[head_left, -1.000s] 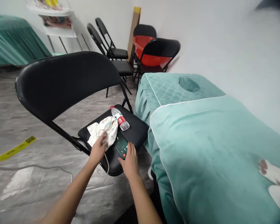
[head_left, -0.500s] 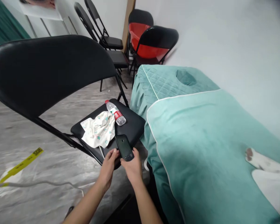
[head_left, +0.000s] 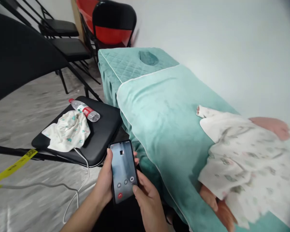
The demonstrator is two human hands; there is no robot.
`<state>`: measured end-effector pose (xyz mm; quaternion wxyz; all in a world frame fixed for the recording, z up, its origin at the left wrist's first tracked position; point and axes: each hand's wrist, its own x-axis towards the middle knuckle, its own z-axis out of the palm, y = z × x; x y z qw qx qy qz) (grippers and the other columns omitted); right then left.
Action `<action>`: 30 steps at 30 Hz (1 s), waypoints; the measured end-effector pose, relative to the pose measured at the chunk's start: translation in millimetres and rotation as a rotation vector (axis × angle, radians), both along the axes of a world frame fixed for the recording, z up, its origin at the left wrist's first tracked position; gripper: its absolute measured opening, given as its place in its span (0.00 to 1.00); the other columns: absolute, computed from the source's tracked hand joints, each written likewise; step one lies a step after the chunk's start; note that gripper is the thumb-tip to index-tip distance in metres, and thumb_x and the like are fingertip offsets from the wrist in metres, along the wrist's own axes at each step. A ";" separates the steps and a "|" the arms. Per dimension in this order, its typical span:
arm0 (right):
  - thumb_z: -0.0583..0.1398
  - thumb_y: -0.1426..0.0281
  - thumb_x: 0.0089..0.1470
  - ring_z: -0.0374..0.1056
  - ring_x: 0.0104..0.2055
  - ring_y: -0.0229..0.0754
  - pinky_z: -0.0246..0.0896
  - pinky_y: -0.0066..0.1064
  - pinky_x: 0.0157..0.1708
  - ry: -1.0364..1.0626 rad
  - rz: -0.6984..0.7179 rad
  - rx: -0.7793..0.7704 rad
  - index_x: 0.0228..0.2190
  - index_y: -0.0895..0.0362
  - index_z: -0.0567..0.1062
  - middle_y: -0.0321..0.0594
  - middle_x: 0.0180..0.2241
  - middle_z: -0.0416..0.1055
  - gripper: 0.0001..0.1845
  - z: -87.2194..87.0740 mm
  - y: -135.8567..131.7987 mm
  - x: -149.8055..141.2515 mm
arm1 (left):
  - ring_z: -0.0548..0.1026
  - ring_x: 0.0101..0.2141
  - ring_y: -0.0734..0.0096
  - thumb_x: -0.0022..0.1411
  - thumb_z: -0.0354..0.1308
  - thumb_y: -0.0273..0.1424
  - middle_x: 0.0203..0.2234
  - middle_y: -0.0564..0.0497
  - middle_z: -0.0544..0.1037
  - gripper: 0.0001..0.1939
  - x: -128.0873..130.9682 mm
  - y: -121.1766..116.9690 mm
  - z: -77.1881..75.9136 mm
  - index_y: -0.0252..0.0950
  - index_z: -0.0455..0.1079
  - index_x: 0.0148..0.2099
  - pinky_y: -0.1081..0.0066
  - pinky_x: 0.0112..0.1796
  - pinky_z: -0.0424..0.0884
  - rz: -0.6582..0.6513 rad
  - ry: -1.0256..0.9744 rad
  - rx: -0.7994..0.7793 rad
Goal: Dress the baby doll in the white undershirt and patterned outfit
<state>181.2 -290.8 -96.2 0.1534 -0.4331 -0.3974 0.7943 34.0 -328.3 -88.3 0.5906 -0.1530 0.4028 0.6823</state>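
A smartphone (head_left: 122,170) with a lit call screen is upright in front of me, held in both hands. My left hand (head_left: 104,187) wraps its left edge from behind. My right hand (head_left: 145,196) grips the right edge, thumb resting on the lower screen. Beside them stands a black folding chair (head_left: 103,129); on its seat lie a crumpled patterned white cloth (head_left: 67,132) and a clear water bottle (head_left: 84,110) with a red cap and label, lying on its side.
A massage bed under a teal cover (head_left: 159,109) runs along the white wall at right, with a baby doll in patterned white clothes (head_left: 241,154) lying on it. More black chairs (head_left: 113,19) stand behind. A white cable (head_left: 79,183) and yellow tape (head_left: 12,166) lie on the floor.
Both hands lifted the phone off the chair seat and brought it up toward me, screen now facing me. My view swung right, bringing the doll on the bed into sight.
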 end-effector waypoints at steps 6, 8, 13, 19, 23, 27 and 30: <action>0.67 0.62 0.49 0.64 0.60 0.54 0.57 0.49 0.59 0.162 -0.267 -0.253 0.51 0.56 0.76 0.48 0.52 0.74 0.27 11.5 -9.9 15.8 | 0.81 0.33 0.52 0.59 0.47 0.61 0.40 0.35 0.81 0.40 20.2 3.0 9.6 0.28 0.74 0.51 0.57 0.36 0.77 -0.128 0.017 -0.025; 0.68 0.63 0.48 0.63 0.60 0.55 0.59 0.50 0.57 0.228 -0.298 -0.322 0.51 0.56 0.77 0.50 0.53 0.73 0.27 11.7 -11.0 23.2 | 0.81 0.33 0.51 0.58 0.47 0.61 0.39 0.35 0.81 0.41 25.2 5.0 11.4 0.28 0.74 0.51 0.56 0.36 0.77 -0.163 0.008 -0.046; 0.67 0.60 0.50 0.66 0.58 0.56 0.66 0.48 0.50 0.164 -0.259 -0.281 0.55 0.53 0.72 0.47 0.61 0.64 0.31 4.3 -16.7 44.6 | 0.81 0.32 0.53 0.60 0.47 0.60 0.36 0.35 0.82 0.39 38.7 11.1 17.4 0.28 0.75 0.48 0.59 0.34 0.77 -0.195 0.009 -0.105; 0.67 0.59 0.50 0.74 0.44 0.48 0.74 0.39 0.36 0.217 -0.164 -0.201 0.64 0.49 0.60 0.45 0.60 0.66 0.42 5.1 -28.6 59.8 | 0.81 0.28 0.54 0.59 0.49 0.59 0.36 0.35 0.82 0.38 51.8 11.2 21.9 0.29 0.76 0.48 0.59 0.31 0.77 -0.260 0.010 -0.215; 0.66 0.58 0.51 0.74 0.40 0.44 0.73 0.34 0.31 0.296 -0.154 -0.211 0.64 0.50 0.59 0.46 0.60 0.66 0.42 2.8 -26.7 63.3 | 0.81 0.33 0.52 0.58 0.52 0.58 0.35 0.36 0.82 0.36 58.0 15.1 24.6 0.29 0.76 0.47 0.59 0.35 0.77 -0.247 -0.008 -0.222; 0.66 0.57 0.50 0.74 0.43 0.46 0.72 0.36 0.34 0.323 -0.127 -0.225 0.65 0.49 0.56 0.47 0.60 0.64 0.46 -12.3 -34.5 63.5 | 0.81 0.31 0.52 0.56 0.56 0.57 0.33 0.37 0.82 0.34 61.3 6.7 23.9 0.30 0.76 0.46 0.59 0.34 0.77 -0.239 0.011 -0.275; 0.71 0.55 0.41 0.69 0.52 0.50 0.66 0.37 0.46 0.293 -0.003 -0.237 0.61 0.49 0.65 0.45 0.59 0.66 0.47 -28.6 -44.7 67.1 | 0.80 0.30 0.48 0.46 0.61 0.60 0.29 0.39 0.82 0.35 55.5 -16.9 13.4 0.33 0.76 0.41 0.55 0.32 0.76 -0.277 0.006 -0.327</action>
